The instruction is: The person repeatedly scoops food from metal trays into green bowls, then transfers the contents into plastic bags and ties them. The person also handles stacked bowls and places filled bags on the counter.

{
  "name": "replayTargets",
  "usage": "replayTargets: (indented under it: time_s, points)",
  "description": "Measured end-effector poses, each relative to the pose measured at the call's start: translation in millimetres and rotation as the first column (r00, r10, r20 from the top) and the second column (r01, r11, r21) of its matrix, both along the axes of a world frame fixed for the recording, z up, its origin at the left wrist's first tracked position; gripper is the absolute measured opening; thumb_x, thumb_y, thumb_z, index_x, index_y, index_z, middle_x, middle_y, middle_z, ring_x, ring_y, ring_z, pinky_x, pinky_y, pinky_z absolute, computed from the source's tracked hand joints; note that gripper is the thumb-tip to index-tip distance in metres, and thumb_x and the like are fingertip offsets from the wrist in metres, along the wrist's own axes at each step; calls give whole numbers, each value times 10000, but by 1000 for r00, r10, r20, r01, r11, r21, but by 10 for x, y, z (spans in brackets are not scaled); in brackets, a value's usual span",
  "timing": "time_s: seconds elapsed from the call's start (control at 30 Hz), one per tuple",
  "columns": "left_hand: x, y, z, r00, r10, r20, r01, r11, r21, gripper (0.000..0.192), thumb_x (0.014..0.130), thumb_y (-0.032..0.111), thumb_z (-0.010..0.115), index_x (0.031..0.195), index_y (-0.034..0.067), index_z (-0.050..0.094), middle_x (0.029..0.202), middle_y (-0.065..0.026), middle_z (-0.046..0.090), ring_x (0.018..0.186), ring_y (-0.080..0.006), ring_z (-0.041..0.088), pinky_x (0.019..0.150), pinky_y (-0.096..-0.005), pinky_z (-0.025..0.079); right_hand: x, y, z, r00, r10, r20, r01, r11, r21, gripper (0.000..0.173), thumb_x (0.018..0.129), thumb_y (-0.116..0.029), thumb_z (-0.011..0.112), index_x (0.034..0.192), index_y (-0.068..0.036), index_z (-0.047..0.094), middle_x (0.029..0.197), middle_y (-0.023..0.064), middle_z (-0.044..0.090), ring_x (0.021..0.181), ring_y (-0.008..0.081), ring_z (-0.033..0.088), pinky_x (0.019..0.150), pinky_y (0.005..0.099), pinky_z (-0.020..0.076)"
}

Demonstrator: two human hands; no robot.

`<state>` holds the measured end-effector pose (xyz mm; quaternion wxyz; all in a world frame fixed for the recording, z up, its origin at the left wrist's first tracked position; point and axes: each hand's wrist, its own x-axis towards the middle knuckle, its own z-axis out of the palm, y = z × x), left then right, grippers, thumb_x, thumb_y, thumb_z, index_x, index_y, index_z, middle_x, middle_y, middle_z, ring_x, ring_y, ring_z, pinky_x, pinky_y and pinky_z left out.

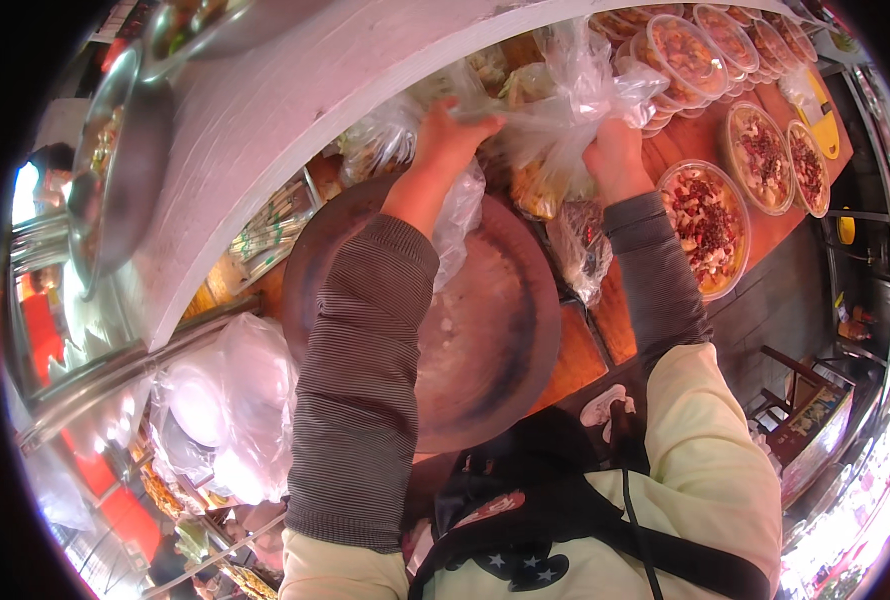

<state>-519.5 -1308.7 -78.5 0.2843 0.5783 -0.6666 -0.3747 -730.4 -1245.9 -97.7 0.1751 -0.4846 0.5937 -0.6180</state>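
Observation:
A clear plastic bag (557,124) is stretched between my two hands, its upper part bunched and crumpled. My right hand (616,157) grips the gathered plastic on one side. At the other side, my left hand (451,146) has a strip of the film at its fingertips, with thumb and fingers partly spread and blurred. Yellowish food (535,187) shows through the plastic below the right hand. Under my left forearm lies a large round brown board or lid (482,337), and a loose piece of clear plastic (460,225) hangs over it.
Lidded tubs of reddish food (681,60) are stacked at the far right. Open-looking round tubs (704,225) stand by my right sleeve. A small dark bagged item (581,247) lies nearby. Left are packed skewers or chopsticks (272,232), bagged white containers (227,397) and a pale curved ledge (265,127).

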Motion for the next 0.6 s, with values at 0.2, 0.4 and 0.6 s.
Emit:
replayTargets:
  time_s: [0.2,0.4,0.6]
  points:
    - [-75,204,8,991,-100,90,101,995,-10,364,784,350,727,919,26,629,828,-181,690,811,-361,667,708,-437,497,80,157,-48,775,369,513,-387,919,-76,347,897,-129,621,1224,-37,548,1172,102,604,1055,215,590,900,333,475]
    - [-135,640,542,923,-228,311,303,927,-221,265,774,160,649,1026,78,645,929,-136,692,847,-346,666,752,-428,528,427,181,-160,854,517,58,-518,835,186,361,891,-87,613,1237,-31,531,1141,88,598,1051,198,576,892,328,478]
    - [75,1002,1231,899,-230,373,363,867,-340,241,923,195,573,1103,60,661,1013,-147,680,922,-347,644,796,-405,509,250,-190,-277,639,349,686,-409,909,-82,323,922,-55,548,1242,-19,514,1099,79,592,1021,178,579,820,303,489]
